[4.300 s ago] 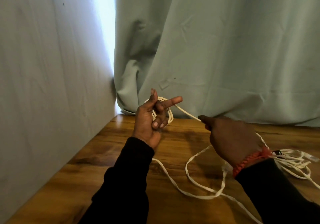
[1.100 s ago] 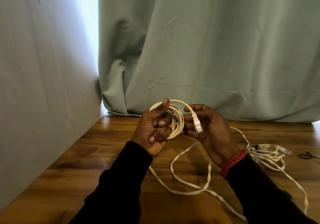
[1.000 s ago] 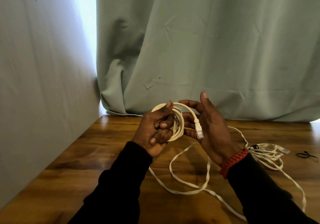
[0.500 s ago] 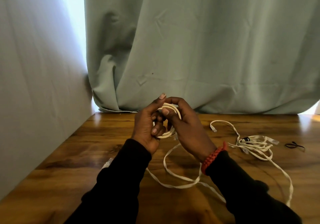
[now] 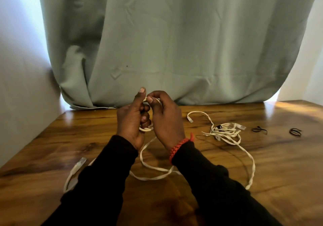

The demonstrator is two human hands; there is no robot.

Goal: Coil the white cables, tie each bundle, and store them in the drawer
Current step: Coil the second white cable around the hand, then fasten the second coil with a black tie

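My left hand [image 5: 130,119] grips a small coil of white cable [image 5: 146,129], held upright above the wooden table [image 5: 279,164]; most of the coil is hidden behind my fingers. My right hand [image 5: 165,119] pinches the top of the same coil beside my left thumb. A loose length of this cable [image 5: 153,175] hangs down and loops on the table between my arms, ending in a clear plug [image 5: 80,162] at the left. A second white cable [image 5: 225,131] lies in a loose tangle to the right. No drawer is visible.
Two black ties lie on the table at the right, one [image 5: 259,130] near the tangle and one [image 5: 295,132] farther out. A pale green curtain [image 5: 174,42] hangs along the table's back edge, and a wall [image 5: 21,86] closes the left side.
My right hand has moved from holding the plug end beside the coil to pinching the coil's top. The view has tilted down and right, bringing the second tie and left plug into sight.
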